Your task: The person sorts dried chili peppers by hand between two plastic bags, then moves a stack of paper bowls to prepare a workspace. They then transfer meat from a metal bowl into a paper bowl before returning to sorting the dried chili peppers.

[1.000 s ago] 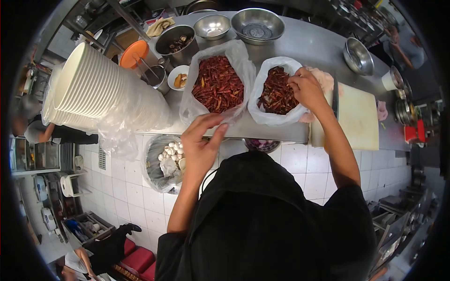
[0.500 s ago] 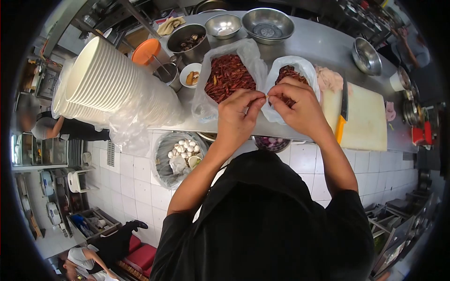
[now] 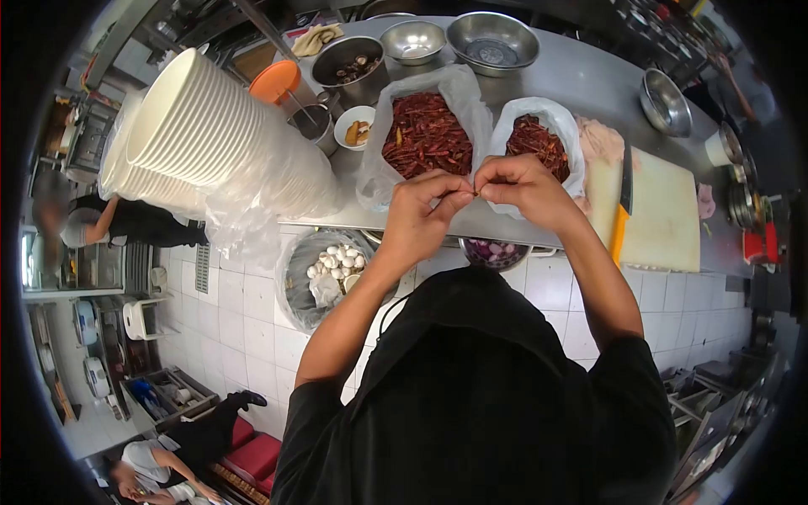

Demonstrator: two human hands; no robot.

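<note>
My left hand and my right hand meet fingertip to fingertip near the counter's front edge. Both are closed in a pinch on a small dark-red piece, a dried chili mostly hidden by the fingers. Beyond my left hand, a clear plastic bag lies open, heaped with dried red chilies. Past my right hand is a smaller plastic bag holding more dried chilies.
Right of the bags, a yellow-handled knife lies on a white cutting board beside raw meat. Stacked white tubs stand left. Steel bowls and a pot line the back. Below sits a lined bin. Co-workers are nearby.
Both hands have come down slightly toward me, staying pinched together, and the right hand now uncovers more of the smaller bag's chilies. The whole view has shifted a little.
</note>
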